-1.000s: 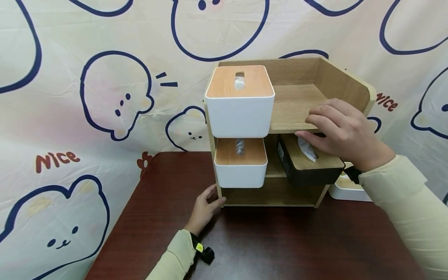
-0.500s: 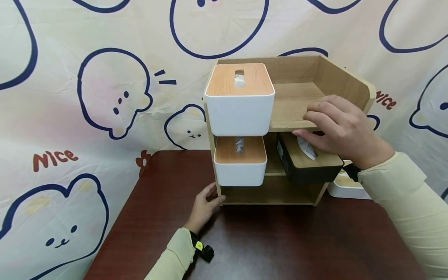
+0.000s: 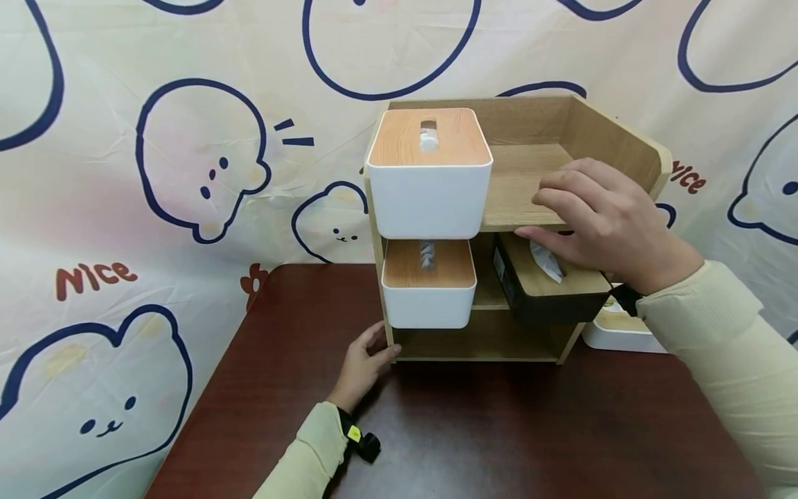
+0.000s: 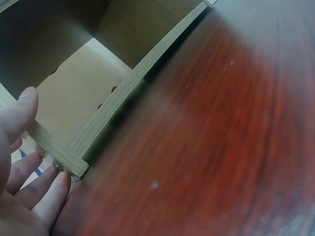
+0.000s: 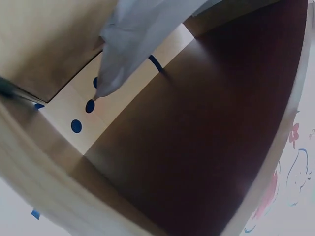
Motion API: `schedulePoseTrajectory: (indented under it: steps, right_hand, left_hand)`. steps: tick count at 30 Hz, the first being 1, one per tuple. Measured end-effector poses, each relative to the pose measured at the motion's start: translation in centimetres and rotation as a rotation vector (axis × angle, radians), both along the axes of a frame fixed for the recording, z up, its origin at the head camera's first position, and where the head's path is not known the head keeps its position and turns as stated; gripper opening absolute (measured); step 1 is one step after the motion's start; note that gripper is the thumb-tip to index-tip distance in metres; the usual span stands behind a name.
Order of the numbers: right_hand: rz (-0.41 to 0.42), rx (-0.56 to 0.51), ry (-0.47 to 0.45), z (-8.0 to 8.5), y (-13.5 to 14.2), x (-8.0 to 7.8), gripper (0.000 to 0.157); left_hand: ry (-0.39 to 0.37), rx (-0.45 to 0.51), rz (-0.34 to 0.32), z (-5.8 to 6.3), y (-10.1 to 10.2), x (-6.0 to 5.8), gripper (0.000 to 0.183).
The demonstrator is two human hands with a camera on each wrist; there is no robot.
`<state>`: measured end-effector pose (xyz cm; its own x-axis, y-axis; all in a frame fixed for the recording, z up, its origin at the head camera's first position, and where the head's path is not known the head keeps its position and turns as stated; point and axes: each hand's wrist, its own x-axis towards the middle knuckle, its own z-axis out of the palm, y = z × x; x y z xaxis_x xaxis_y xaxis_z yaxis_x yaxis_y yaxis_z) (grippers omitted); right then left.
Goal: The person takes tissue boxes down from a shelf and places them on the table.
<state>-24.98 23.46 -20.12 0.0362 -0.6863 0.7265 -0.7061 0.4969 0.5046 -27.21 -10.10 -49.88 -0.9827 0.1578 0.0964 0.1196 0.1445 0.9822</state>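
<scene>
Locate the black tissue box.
Head view, right of centre: the black tissue box sits on the middle level of the shelf unit, right of the lower white box, below the right hand.

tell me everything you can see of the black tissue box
The black tissue box has low dark sides, rounded corners and a flat, pale wood-look lid. A greyish-white tissue pokes out of the top, and a small light label shows on its left side. It stands upright on the right part of the middle shelf, its front jutting past the shelf edge, its back under the top board. The right hand partly covers it; whether they touch is unclear.
</scene>
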Motion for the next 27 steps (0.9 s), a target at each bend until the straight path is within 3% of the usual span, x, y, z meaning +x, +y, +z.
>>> schedulePoseTrajectory:
  steps: [6, 16, 27]
  right_hand:
    - [-0.015, 0.039, -0.027, 0.6, -0.4, 0.0, 0.048]
    - [0.000, 0.043, -0.031, 0.7, -1.2, -0.1, 0.051]
    - [0.004, 0.056, -0.005, 1.0, -1.9, -0.5, 0.052]
  left_hand:
    - [0.042, -0.045, 0.027, -0.2, 0.0, -0.1, 0.064]
    - [0.046, -0.028, 0.032, -1.0, -0.1, -0.3, 0.065]
    - [0.033, -0.036, 0.026, -0.8, -0.1, -0.1, 0.068]
